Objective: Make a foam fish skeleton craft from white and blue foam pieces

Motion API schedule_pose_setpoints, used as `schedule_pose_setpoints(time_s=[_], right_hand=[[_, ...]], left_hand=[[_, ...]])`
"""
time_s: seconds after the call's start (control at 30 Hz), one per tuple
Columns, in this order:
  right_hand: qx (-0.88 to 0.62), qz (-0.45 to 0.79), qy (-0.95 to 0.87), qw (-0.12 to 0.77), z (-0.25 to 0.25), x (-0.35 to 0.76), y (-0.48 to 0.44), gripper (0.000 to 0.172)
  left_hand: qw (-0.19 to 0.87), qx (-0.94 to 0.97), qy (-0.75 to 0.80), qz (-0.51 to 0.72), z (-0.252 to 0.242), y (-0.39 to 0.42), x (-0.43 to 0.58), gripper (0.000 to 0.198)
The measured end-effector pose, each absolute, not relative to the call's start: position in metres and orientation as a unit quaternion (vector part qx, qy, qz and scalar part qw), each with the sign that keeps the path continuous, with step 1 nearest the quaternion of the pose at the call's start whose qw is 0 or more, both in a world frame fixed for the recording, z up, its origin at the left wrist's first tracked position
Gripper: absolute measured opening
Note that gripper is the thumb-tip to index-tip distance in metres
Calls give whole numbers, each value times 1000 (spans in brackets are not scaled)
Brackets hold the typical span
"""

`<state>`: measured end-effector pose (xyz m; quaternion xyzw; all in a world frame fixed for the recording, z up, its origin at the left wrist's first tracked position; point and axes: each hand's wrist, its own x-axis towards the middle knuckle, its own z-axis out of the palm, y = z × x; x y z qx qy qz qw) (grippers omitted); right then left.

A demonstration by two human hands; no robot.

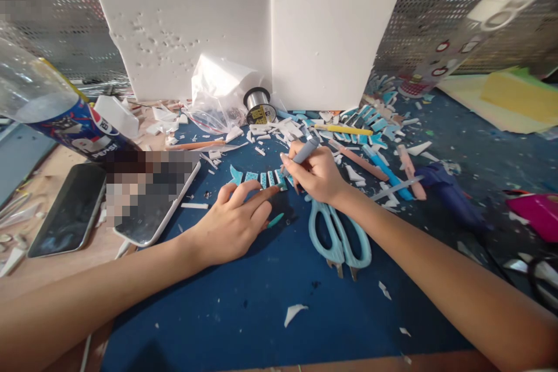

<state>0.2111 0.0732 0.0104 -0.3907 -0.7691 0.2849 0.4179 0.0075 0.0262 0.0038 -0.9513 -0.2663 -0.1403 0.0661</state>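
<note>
My right hand grips a grey-blue marker, its lower end hidden by the fingers. It points down at a row of small blue-and-white pieces, which ends in a blue tail-shaped piece at the left. My left hand lies palm down with fingers spread, its fingertips at the row's near edge and by its right end. A teal pointed thing lies by the left fingers. Light blue scissors rest below my right wrist on the dark blue mat.
White scraps, a wire spool and pens lie behind the hands, before white foam boards. Two phones and a Pepsi bottle are at left. A blue glue gun and plastic cup are at right.
</note>
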Motion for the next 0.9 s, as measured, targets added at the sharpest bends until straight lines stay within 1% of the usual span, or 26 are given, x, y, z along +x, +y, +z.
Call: schedule_pose_setpoints(time_s=[0.37, 0.67, 0.9], right_hand=[[-356, 332, -756, 437, 9, 213, 72, 30], [-357, 349, -767, 403, 11, 211, 73, 30], [-350, 319, -769, 429, 9, 213, 72, 32]], left_hand=[[65, -952, -248, -167, 6, 24, 6, 15], [56, -951, -262, -157, 5, 25, 7, 13], [58, -950, -264, -155, 6, 25, 7, 14]])
